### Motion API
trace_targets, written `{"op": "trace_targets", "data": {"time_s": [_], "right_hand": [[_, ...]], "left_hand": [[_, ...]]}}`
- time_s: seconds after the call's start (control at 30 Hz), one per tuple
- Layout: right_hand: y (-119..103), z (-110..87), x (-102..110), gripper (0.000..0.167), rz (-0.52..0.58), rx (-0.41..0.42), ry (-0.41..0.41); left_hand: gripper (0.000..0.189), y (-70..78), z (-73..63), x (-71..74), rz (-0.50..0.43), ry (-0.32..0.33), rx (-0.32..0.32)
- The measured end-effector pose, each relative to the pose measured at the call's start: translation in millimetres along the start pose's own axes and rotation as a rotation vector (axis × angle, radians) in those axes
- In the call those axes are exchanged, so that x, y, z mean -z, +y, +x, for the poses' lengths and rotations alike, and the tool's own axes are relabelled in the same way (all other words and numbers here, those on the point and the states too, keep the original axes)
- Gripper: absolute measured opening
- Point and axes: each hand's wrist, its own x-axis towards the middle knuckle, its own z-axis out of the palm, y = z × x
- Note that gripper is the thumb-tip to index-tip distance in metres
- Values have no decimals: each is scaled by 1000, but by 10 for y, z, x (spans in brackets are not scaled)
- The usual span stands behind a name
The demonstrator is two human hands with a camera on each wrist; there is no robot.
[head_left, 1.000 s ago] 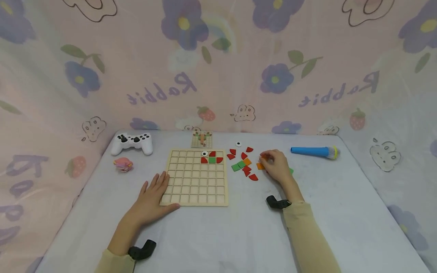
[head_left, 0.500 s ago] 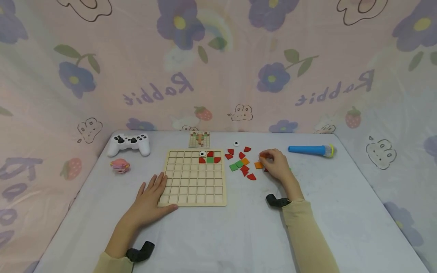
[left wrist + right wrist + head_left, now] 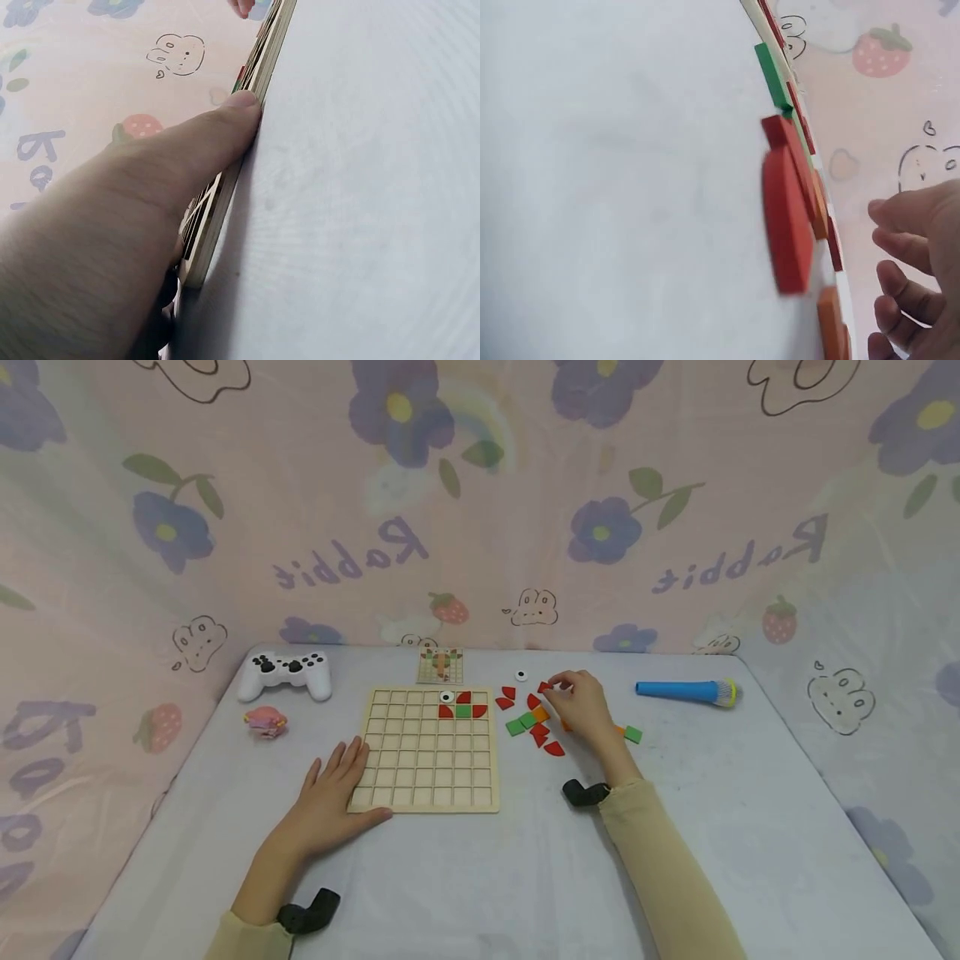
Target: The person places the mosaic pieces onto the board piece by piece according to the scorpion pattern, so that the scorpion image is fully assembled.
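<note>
My left hand (image 3: 330,802) rests with fingers spread on the left edge of a wooden grid board (image 3: 420,760), its thumb along the near edge (image 3: 217,214). Set in the board's top right are a white eye disc (image 3: 447,697), a green square (image 3: 463,712) and several red quarter-circle tiles (image 3: 479,712). My right hand (image 3: 588,710) is over the loose tiles, fingertips right at a red quarter-circle tile (image 3: 544,687). In the right wrist view this hand (image 3: 922,277) has loosely bent fingers, with nothing visible in them.
Loose green squares (image 3: 515,727), orange squares (image 3: 540,714) and red quarter circles (image 3: 555,749) lie right of the board, with another eye disc (image 3: 521,676). A pattern card (image 3: 440,666), white game controller (image 3: 285,672), pink toy (image 3: 266,722) and blue toy microphone (image 3: 682,692) are around.
My right hand has moved left and slightly away from me, from the orange tiles to the red tile. A green square and an orange tile now show right of its wrist. My left hand stays put.
</note>
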Motion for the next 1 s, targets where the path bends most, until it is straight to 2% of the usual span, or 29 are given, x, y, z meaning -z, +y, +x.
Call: {"op": "trace_targets", "data": {"time_s": [0.2,0.43,0.6,0.73,0.9,1.0], "right_hand": [[-69,254,-142,35,4,-45,-39],[-138,439,-279,42,-85,-65,-124],[-188,482,-308,41,-138,-58,-168],[-190,477,-316,34,-160,-76,-147],[-160,448,-303,47,-177,-113,-107],[-129,450,-296,46,-175,-82,-120]], "left_hand": [[116,-3,5,40,3,3,-2],[116,-2,-10,16,-3,14,-10],[115,28,-22,5,-16,13,-7],[115,42,-25,9,-18,13,-7],[115,28,-23,12,-6,11,-2],[115,27,-30,22,-12,15,-1]]}}
